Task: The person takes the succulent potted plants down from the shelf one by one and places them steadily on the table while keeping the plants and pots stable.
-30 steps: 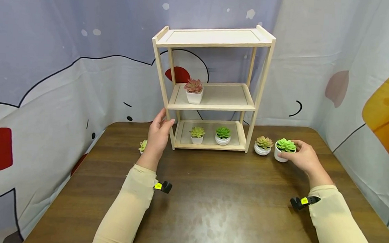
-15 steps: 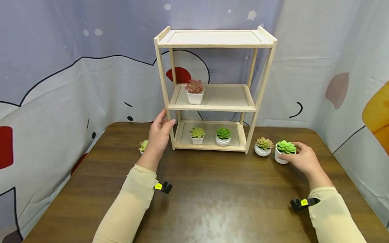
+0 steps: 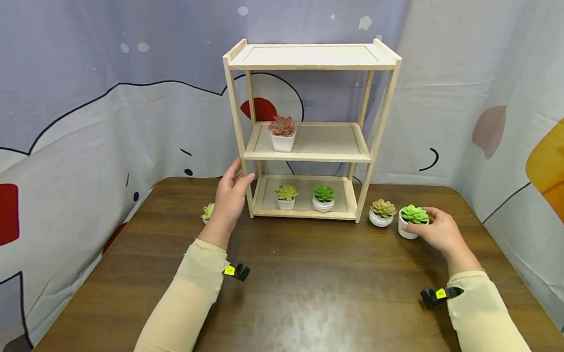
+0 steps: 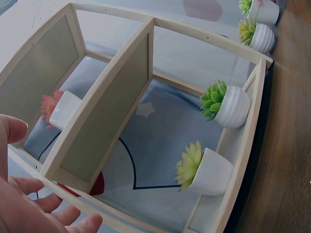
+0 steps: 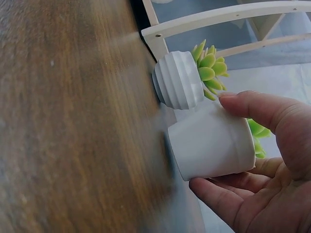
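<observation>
In the head view, my right hand point(image 3: 441, 229) holds a bright green succulent in a smooth white pot point(image 3: 407, 228) at the table's right side. Thumb and fingers grip the pot's sides; its base is close to the wood in the right wrist view point(image 5: 211, 143). Just left of it stands a pinkish-yellow succulent in a ribbed white pot point(image 3: 381, 217). My left hand point(image 3: 229, 197) is at the left front post of a pale wooden three-tier shelf point(image 3: 307, 157). Its thumb is spread from its loosely extended fingers point(image 4: 48, 203), beside the post.
A red succulent point(image 3: 282, 133) sits on the middle tier. On the bottom tier are a yellow-green succulent point(image 3: 286, 197) and a dark green one point(image 3: 323, 198). Another small plant point(image 3: 207, 212) is partly hidden behind my left hand. A patterned curtain point(image 3: 168, 126) hangs behind the brown table point(image 3: 295, 284).
The head view has shifted very slightly. The pot in my right hand sits marginally lower than a second ago; my left hand keeps its place by the shelf post.
</observation>
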Demonstrator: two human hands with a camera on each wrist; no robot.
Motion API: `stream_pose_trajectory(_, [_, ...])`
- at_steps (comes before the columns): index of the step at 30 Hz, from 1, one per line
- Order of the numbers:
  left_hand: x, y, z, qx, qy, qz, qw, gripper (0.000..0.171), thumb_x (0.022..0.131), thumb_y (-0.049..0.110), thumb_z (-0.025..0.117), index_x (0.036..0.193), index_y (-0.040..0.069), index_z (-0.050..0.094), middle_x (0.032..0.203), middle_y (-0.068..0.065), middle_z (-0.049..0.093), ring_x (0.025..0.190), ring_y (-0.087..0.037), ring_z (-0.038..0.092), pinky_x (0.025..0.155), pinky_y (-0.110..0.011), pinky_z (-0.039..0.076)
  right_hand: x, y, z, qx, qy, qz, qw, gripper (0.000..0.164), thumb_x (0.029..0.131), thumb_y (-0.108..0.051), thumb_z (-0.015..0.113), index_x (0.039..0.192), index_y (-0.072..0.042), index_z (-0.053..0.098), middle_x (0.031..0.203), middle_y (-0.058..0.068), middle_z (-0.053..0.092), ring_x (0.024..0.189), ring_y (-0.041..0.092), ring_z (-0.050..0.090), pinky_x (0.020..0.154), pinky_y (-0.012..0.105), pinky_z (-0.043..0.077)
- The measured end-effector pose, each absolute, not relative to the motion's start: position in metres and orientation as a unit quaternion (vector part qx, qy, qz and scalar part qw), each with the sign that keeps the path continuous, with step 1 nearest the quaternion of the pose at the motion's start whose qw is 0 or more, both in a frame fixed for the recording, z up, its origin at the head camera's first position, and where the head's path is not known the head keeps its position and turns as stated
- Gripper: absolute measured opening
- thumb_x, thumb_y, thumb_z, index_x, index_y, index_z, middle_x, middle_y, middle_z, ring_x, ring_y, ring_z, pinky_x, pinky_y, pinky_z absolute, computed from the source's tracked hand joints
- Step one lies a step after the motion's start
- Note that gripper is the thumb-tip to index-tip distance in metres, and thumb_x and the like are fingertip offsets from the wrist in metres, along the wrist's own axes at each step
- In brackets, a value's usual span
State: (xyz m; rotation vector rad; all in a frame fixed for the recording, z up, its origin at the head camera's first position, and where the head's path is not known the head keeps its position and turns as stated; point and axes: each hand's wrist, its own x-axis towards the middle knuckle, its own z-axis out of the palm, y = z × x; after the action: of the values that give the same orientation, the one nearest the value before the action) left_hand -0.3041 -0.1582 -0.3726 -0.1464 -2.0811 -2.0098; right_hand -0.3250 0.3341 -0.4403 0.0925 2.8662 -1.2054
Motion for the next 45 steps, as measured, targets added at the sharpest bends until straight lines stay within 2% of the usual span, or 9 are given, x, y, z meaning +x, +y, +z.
stream_pose_trajectory(23, [-0.304, -0.157, -0.373, -0.046, -0.719, -0.683, 0.120, 0.067, 0.106, 0.030, 0.053, 0.165, 0.018, 0.023, 0.171, -0.001, 0.023, 0.158, -0.023, 0.024, 0.127, -0.046, 0.029, -0.324, 0.336, -0.444, 0.024, 0.921, -0.389, 0.022, 0.100, 0.086, -0.044, 0.082, 0.154, 0.009, 0.032, 0.152, 0.038, 0.042, 0.136, 0.052, 0.044, 0.109, 0.065, 0.041])
stream_pose_trajectory(28, [-0.304, -0.158, -0.373, -0.046, -0.715, -0.688, 0.117, 0.067, 0.106, 0.027, 0.054, 0.165, 0.020, 0.022, 0.172, 0.000, 0.023, 0.158, -0.023, 0.023, 0.127, -0.046, 0.029, -0.324, 0.336, -0.441, 0.020, 0.924, -0.381, 0.022, 0.108, 0.085, -0.050, 0.081, 0.160, 0.005, 0.025, 0.154, 0.039, 0.038, 0.138, 0.053, 0.042, 0.108, 0.066, 0.041])
stream_pose_trajectory(34, [-0.303, -0.160, -0.374, -0.041, -0.716, -0.687, 0.116, 0.067, 0.106, 0.027, 0.054, 0.165, 0.020, 0.023, 0.172, 0.000, 0.023, 0.158, -0.024, 0.023, 0.126, -0.050, 0.030, -0.323, 0.334, -0.431, 0.006, 0.922, -0.386, 0.022, 0.118, 0.086, -0.056, 0.078, 0.164, 0.001, 0.010, 0.161, 0.037, 0.029, 0.146, 0.056, 0.032, 0.114, 0.068, 0.034])
stream_pose_trajectory(39, [-0.304, -0.160, -0.376, -0.046, -0.719, -0.683, 0.122, 0.066, 0.107, 0.029, 0.054, 0.165, 0.018, 0.024, 0.171, -0.001, 0.026, 0.157, -0.024, 0.027, 0.125, -0.051, 0.031, -0.318, 0.331, -0.420, -0.003, 0.913, -0.407, 0.007, 0.113, 0.090, -0.053, 0.076, 0.165, -0.003, 0.008, 0.163, 0.034, 0.028, 0.149, 0.055, 0.029, 0.116, 0.068, 0.033])
stream_pose_trajectory(45, [-0.305, -0.161, -0.376, -0.051, -0.718, -0.682, 0.131, 0.065, 0.107, 0.027, 0.053, 0.164, 0.013, 0.027, 0.169, -0.006, 0.030, 0.152, -0.028, 0.036, 0.123, -0.053, 0.033, -0.311, 0.325, -0.402, -0.030, 0.917, -0.397, -0.027, 0.099, 0.096, -0.056, 0.065, 0.165, -0.005, 0.017, 0.161, 0.033, 0.033, 0.148, 0.055, 0.032, 0.114, 0.070, 0.033])
